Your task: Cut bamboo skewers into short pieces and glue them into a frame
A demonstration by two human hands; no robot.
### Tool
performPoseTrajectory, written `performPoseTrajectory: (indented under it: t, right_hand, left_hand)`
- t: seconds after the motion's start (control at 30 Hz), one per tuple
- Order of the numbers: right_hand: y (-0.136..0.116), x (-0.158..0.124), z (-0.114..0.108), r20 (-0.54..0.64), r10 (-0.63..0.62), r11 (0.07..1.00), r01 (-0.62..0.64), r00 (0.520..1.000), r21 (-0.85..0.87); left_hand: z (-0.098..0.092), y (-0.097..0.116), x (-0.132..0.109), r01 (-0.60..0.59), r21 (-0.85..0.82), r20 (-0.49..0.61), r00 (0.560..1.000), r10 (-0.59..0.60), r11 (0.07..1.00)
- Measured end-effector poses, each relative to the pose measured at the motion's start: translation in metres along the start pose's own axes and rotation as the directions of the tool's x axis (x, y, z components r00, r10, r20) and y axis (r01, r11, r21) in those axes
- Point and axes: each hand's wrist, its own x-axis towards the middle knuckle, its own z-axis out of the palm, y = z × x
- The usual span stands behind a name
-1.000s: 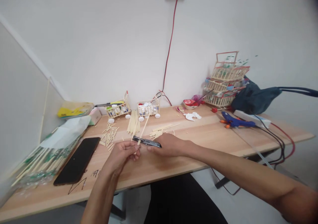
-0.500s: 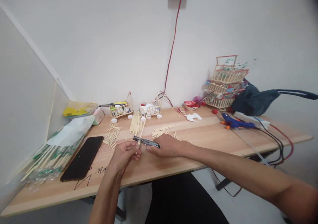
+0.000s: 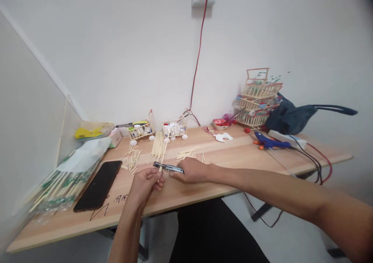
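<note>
Between the fingertips of my left hand [image 3: 148,182] is a thin wooden stick [image 3: 164,151], pointing up and away from me. My right hand [image 3: 190,170] is closed around a dark grey utility knife [image 3: 171,168]. The knife's front end crosses the stick just above my left fingertips; whether its edge cuts in is too small to tell. Behind them lie a bundle of long sticks [image 3: 157,144], a scatter of short cut pieces [image 3: 133,159] and a small pile of sticks [image 3: 189,153].
A black phone [image 3: 98,185] and bagged sticks [image 3: 62,183] lie left. Two small stick carts [image 3: 141,131] stand near the wall. Stacked stick baskets [image 3: 258,100], a blue glue gun [image 3: 272,141], a dark bag [image 3: 291,117] and a power strip [image 3: 287,138] are at right.
The view has shifted slightly, so the things at the right appear further left. Both hands keep their grips, with the knife still across the stick.
</note>
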Motion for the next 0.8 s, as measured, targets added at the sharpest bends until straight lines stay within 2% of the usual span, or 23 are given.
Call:
performPoseTrajectory:
  t: [0.23, 0.5, 0.8]
  right_hand:
    - [-0.004, 0.002, 0.002, 0.014, -0.079, 0.997, 0.079, 0.997, -0.023]
    - [-0.004, 0.003, 0.002, 0.006, -0.1, 0.994, 0.1, 0.995, -0.053]
    - [-0.004, 0.004, 0.009, -0.01, -0.086, 0.995, 0.085, 0.996, -0.055]
  left_hand:
    - [-0.004, -0.007, -0.015, -0.027, 0.032, -0.042, 0.999, 0.028, 0.999]
    - [-0.001, -0.007, -0.019, -0.057, 0.048, -0.083, 0.995, 0.06, 0.997]
    - [-0.003, -0.01, -0.02, -0.038, 0.026, -0.058, 0.998, 0.039, 0.999]
